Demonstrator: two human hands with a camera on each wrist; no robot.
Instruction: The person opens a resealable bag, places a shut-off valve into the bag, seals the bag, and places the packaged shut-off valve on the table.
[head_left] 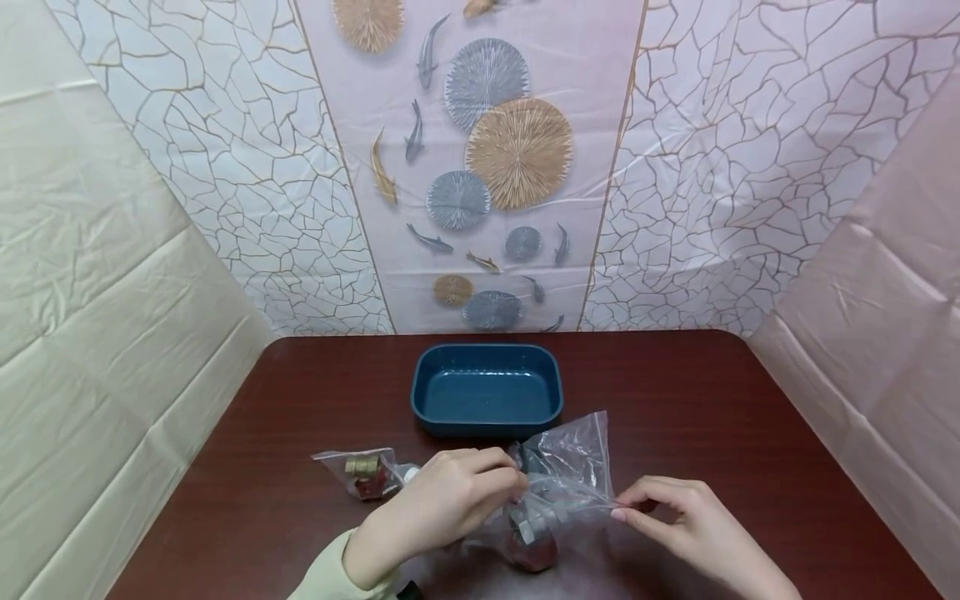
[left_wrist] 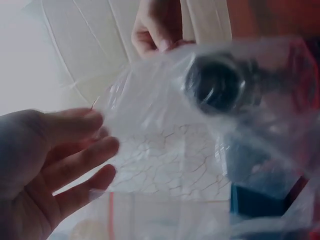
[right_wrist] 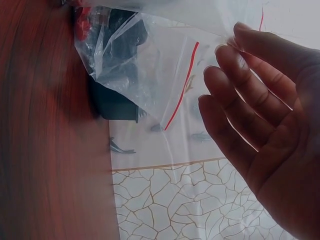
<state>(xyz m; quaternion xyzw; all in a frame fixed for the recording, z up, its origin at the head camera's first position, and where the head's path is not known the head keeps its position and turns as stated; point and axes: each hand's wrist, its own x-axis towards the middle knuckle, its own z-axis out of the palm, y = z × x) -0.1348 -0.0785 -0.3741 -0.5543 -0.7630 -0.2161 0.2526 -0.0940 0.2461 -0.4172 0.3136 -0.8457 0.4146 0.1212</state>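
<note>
Between the two hands is a clear zip bag [head_left: 573, 510], stretched sideways above the table. Its left part is pinched by my left hand [head_left: 461, 504], and its right corner sits between the thumb and forefinger of my right hand [head_left: 686, 521]. Low in the bag area lies a metal fitting with a red part [head_left: 534, 546], blurred by the plastic; the left wrist view shows a round dark-mouthed piece [left_wrist: 215, 84] through the film. Just behind stands another clear zip bag [right_wrist: 165, 85] with a red seal line and dark contents.
A blue rectangular dish [head_left: 487, 427] stands at the back middle of the dark red-brown table [head_left: 675, 400]. To the left lies a small clear bag [head_left: 386, 458] with a brass fitting [head_left: 363, 465] and a red part. Patterned cloth walls [head_left: 697, 208] enclose the table.
</note>
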